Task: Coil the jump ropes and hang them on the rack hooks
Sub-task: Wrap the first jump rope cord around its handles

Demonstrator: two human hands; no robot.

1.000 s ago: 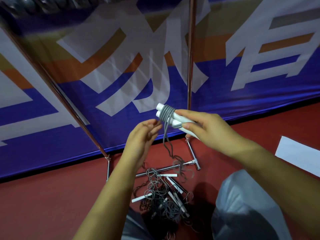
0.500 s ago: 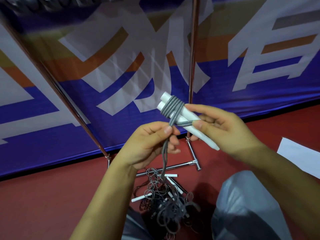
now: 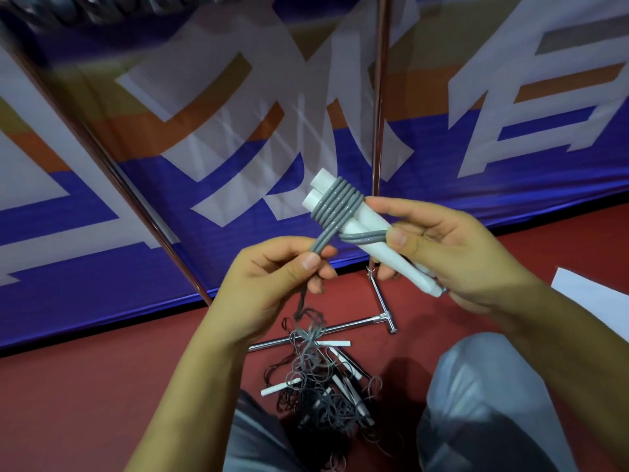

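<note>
Pinched between left hand [image 3: 269, 284] thumb and forefinger, one gray cord [image 3: 335, 207] wound six turns around two white handles [image 3: 371, 240], themselves gripped by curled right hand [image 3: 439, 253] fingers; below the handles, a tangled pile of ropes [image 3: 320, 390] by the rack [image 3: 376, 131], count unclear.

Grey rope [image 3: 337, 207] coiled round white handles [image 3: 360, 229]

I see dim, bluish light with a soft shadow on the floor [image 3: 102, 403], motion blur at the top edge, and wide-angle bending of the rack poles [image 3: 377, 97].
</note>
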